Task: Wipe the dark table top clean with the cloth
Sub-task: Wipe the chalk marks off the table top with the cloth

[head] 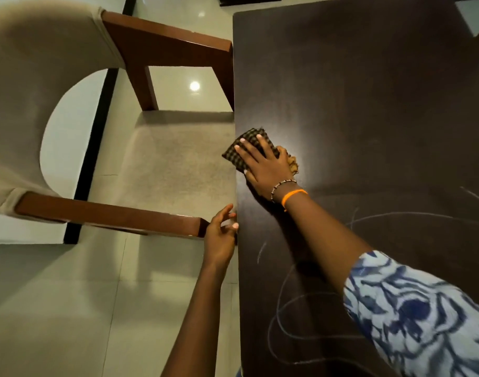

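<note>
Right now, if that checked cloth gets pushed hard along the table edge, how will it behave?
Probably floppy: the checked cloth lies bunched under the right hand. It likely slides easily on the smooth table top. One corner overhangs the edge, so it may droop or slip off.

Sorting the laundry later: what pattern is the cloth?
Dark brown-and-tan check, under the right hand; cloth, head view.

One head-worn wide-angle view looks steeply down, close over both arms. It faces forward along the table (368,104) edge, with floor and a chair (165,164) beyond the fingers (249,151) to the left.
</note>
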The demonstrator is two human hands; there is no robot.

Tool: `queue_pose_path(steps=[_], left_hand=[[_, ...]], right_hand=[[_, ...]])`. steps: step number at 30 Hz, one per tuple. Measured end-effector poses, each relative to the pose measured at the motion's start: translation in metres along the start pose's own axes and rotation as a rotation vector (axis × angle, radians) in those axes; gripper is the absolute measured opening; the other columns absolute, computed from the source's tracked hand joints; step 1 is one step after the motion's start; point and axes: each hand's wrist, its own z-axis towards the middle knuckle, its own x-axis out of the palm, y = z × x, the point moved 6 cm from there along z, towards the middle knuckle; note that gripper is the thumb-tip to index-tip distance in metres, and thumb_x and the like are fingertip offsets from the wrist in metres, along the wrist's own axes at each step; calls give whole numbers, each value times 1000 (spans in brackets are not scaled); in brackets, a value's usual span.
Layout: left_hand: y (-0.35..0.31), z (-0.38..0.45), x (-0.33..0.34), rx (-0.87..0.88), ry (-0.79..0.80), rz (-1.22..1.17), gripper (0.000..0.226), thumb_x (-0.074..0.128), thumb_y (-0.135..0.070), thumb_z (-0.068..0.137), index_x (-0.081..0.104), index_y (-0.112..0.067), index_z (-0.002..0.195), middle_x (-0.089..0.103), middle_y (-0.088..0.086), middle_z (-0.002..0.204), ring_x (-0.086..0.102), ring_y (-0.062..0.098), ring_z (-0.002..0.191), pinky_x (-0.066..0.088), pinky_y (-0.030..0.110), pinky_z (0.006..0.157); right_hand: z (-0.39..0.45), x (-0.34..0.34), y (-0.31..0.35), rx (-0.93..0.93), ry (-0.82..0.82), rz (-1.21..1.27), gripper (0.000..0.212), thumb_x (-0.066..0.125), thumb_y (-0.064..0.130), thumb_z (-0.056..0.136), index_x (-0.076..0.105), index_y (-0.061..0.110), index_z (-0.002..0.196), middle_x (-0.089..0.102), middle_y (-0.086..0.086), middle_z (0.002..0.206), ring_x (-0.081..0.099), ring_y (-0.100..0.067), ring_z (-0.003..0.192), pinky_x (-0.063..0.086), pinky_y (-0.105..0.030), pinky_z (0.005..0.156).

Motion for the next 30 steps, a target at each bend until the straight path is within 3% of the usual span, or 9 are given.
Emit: queue_pose_path(steps=[4, 9, 13, 16, 18, 22, 24, 26, 30], left_hand=[[2, -1, 4, 7, 83, 58, 52, 50, 0, 92, 42, -20, 139, 54, 4, 131, 58, 14, 101, 49, 19, 83], [8, 3, 2, 22, 105, 1, 49, 52, 1, 91, 47, -19, 136, 57, 4, 125, 57, 17, 106, 50, 20, 81], [13, 3, 4, 29, 125, -59, 49, 51, 1, 91, 47, -20, 136, 61, 2, 112, 59, 14, 101, 50, 17, 83], [22, 4, 1, 0, 107, -100, 47, 54, -1, 90, 50, -20, 133, 63, 1, 109, 60, 12, 101, 50, 24, 90], [23, 3, 1, -6, 85, -129, 44, 57, 0, 88, 54, -16, 129, 65, -3, 108, 61, 6, 97, 51, 17, 82], [20, -8, -3, 4, 36, -102, 29, 53, 3, 90, 62, -9, 115, 67, 3, 101, 58, 16, 97, 48, 16, 74], [22, -15, -6, -27, 82, -63, 33, 53, 1, 90, 59, -9, 122, 64, 2, 109, 57, 14, 100, 46, 15, 76], [22, -18, -6, -54, 147, -30, 41, 53, -1, 91, 53, -9, 130, 59, -3, 117, 55, 10, 105, 44, 11, 76], [21, -18, -6, -72, 145, -22, 43, 53, 1, 90, 51, -11, 132, 58, -5, 115, 53, 8, 106, 41, 17, 85]], right_hand=[[-62, 2, -68, 164, -63, -22, 60, 38, 35, 92, 18, 30, 148, 16, 7, 158, 12, -26, 145, 27, -48, 97], [-137, -3, -171, 598, -95, 47, 55, 36, 31, 95, 19, 29, 148, 17, 7, 158, 10, -26, 144, 23, -54, 102], [-147, -1, -153, 855, -127, 77, 59, 37, 32, 95, 14, 26, 149, 12, 5, 159, 4, -31, 145, 20, -58, 105], [-122, 7, -80, 704, -77, 80, 64, 36, 35, 93, 6, 29, 149, 3, 3, 160, -2, -33, 145, 15, -59, 104], [-107, 19, -13, 505, -51, 118, 65, 36, 36, 93, 3, 32, 149, -1, 3, 160, -6, -33, 145, 10, -59, 103], [-100, 32, 84, 61, 67, 144, 59, 37, 34, 94, 13, 35, 148, 4, 3, 160, -4, -32, 145, 12, -57, 105], [-107, 25, 71, -35, 52, 117, 58, 37, 34, 94, 14, 36, 148, 5, 6, 159, -1, -28, 146, 16, -51, 104], [-118, 19, 35, -7, 11, 83, 58, 37, 34, 94, 14, 37, 147, 9, 8, 159, 3, -24, 146, 21, -48, 101], [-161, 9, -83, 341, -50, -11, 58, 40, 34, 94, 16, 38, 147, 14, 10, 158, 11, -24, 145, 26, -43, 95]])
